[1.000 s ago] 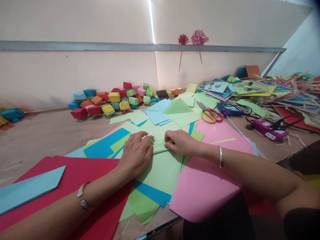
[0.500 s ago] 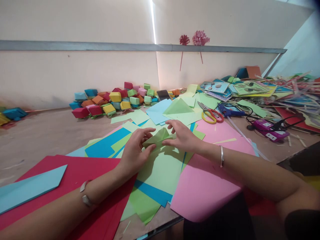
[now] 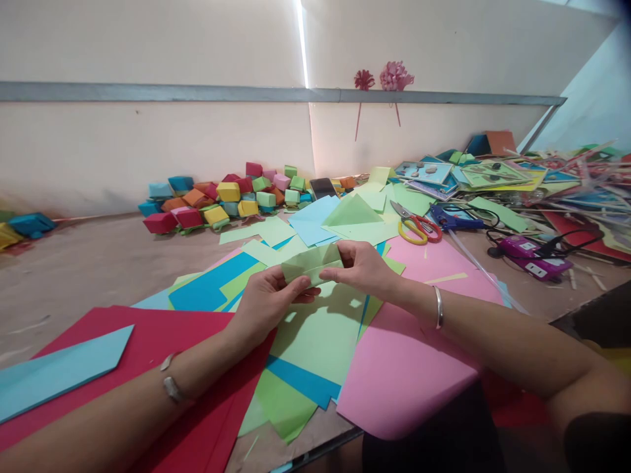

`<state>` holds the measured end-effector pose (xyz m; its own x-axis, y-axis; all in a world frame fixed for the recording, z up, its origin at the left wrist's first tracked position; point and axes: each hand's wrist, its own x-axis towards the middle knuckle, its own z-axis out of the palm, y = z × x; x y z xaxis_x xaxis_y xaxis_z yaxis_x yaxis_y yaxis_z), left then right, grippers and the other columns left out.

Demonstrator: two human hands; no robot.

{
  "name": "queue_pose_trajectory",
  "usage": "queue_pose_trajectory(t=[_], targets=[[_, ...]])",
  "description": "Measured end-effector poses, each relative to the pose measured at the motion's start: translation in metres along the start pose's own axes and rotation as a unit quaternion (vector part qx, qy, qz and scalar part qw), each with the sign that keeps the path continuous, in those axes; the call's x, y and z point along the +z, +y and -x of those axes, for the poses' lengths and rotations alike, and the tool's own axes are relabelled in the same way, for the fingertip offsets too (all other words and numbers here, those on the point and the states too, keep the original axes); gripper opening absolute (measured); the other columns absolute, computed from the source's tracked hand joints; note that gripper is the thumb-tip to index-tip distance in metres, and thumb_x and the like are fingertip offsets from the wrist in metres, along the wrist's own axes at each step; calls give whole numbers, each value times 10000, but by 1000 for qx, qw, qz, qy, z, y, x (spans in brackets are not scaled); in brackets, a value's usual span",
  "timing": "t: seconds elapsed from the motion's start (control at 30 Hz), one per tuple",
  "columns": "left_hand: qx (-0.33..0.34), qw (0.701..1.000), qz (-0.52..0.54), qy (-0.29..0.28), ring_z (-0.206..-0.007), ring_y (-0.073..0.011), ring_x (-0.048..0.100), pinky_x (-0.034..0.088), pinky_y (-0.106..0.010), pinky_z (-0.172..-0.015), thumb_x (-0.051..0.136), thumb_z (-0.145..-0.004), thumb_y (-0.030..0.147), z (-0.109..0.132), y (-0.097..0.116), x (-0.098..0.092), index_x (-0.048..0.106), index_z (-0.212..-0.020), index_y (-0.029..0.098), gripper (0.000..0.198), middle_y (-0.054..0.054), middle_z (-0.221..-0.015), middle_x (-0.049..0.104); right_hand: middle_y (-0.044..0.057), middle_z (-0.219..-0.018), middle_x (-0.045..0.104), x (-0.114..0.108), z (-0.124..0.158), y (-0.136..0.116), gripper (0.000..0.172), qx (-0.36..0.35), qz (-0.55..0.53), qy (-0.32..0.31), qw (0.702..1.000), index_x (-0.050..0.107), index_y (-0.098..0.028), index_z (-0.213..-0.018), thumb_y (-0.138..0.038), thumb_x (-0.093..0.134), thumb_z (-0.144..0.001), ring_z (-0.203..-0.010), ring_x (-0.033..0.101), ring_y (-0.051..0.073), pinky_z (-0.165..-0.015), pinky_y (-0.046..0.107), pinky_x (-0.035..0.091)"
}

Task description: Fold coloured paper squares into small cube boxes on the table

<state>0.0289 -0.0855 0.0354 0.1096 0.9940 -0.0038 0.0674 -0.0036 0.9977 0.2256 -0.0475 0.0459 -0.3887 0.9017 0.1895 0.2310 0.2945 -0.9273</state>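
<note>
A folded piece of light green paper (image 3: 311,264) is held between my two hands, a little above the stacked sheets. My left hand (image 3: 266,295) pinches its left end, thumb on the near face and fingers behind. At the other end, my right hand (image 3: 362,268) grips it between thumb and fingers. Creases run across the folded paper. Beneath lies a pale green sheet (image 3: 315,338) bearing the shadow of my hands. Blue paper (image 3: 211,282) and a large pink sheet (image 3: 404,368) lie on either side.
Scissors (image 3: 419,226) with red and yellow handles lie beyond my right hand, near a blue glue gun (image 3: 456,218) and a purple power strip (image 3: 532,256). Small colored paper boxes (image 3: 229,192) are heaped by the wall. Red paper (image 3: 187,368) lies under my left forearm.
The green paper has gone from a peaked, partly opened shape near the sheet to a flatter strip, lifted slightly. Both hands have closed more firmly on its ends.
</note>
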Motion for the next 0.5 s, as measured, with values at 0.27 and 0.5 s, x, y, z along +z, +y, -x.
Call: queue_pose_trajectory(t=[0.27,0.5], targets=[[31,999,3,18,-706,-270,764,645,-371,-652,887,-573,541,0,2,0,737,-885,164,511,-75,-795,792,-36,-589,619,1,-1,-2,319,31,-83,-40,995,619,-165,-777,-363,828,-640,-525,593,96,-505,211,441],[10,999,50,-1,-816,-285,774,656,-397,-737,830,-651,585,0,0,1,717,-969,155,546,-103,-939,796,-56,-550,598,-1,-1,-4,287,26,-70,-10,997,605,-173,-735,-345,814,-641,-502,587,91,-498,209,437]])
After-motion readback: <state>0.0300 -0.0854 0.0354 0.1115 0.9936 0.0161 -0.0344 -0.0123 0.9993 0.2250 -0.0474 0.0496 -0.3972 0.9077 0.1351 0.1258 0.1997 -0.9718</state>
